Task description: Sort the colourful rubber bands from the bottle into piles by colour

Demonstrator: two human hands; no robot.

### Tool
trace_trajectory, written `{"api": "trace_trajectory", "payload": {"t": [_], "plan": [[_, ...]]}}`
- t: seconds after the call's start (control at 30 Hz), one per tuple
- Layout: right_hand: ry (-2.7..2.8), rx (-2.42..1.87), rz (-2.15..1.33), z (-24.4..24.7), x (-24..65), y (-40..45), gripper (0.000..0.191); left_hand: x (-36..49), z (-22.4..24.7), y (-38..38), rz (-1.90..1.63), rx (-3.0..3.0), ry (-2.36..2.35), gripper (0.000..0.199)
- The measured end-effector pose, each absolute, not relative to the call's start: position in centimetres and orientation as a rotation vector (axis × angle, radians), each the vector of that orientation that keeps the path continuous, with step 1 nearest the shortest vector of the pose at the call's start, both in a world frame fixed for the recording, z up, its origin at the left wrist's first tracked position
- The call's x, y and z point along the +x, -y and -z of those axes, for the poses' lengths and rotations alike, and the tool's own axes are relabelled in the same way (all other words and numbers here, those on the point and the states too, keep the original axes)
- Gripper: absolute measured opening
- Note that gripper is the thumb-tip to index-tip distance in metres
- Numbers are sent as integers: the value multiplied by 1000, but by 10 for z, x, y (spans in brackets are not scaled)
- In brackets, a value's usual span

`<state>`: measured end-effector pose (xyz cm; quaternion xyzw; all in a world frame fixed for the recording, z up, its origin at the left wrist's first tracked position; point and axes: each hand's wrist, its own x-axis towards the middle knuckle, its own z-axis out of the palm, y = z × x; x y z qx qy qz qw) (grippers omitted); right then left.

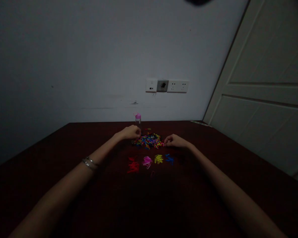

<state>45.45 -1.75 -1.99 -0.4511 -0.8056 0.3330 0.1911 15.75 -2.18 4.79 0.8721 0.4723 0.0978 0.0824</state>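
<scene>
A mixed heap of small coloured plastic clips [150, 140], looped like stitch markers, lies on the dark table. At its left edge is my left hand [133, 132], fingers curled closed and pointing down; what they hold, if anything, is hidden. My right hand [175, 141] is at the heap's right edge, thumb and fingertips pinched together beside a pinkish clip. Nearer to me are sorted groups: red clips [133, 165], pink clips [147, 161], yellow clips [158, 159] and blue clips [169, 159]. One dim pinkish clip [152, 173] lies apart in front.
Behind my left hand stands a clear bottle [138, 120] with a pink cap. The dark table [94, 198] meets a pale wall carrying socket plates [178, 86]. A white panelled door [260, 89] is at right. The light is dim.
</scene>
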Motion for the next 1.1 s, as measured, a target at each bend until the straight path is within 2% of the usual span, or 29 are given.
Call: {"api": "trace_trajectory", "payload": {"t": [0.17, 0.3, 0.67, 0.87, 1.1], "plan": [[2270, -1276, -936, 21, 453, 16, 28, 169, -33, -2, -648, 2437, -1332, 25], [2284, -1253, -882, 20, 454, 17, 24, 182, -26, -1, -793, 2355, -1377, 26], [2121, -1248, -956, 11, 452, 23, 28, 204, -19, 14, -782, 2277, -1181, 24], [2042, -1192, -996, -1, 443, 30, 28, 227, -9, 25, -738, 2228, -1064, 41], [1999, -1198, -1039, 1, 434, 34, 29, 238, 7, 22, -737, 2129, -996, 42]]}}
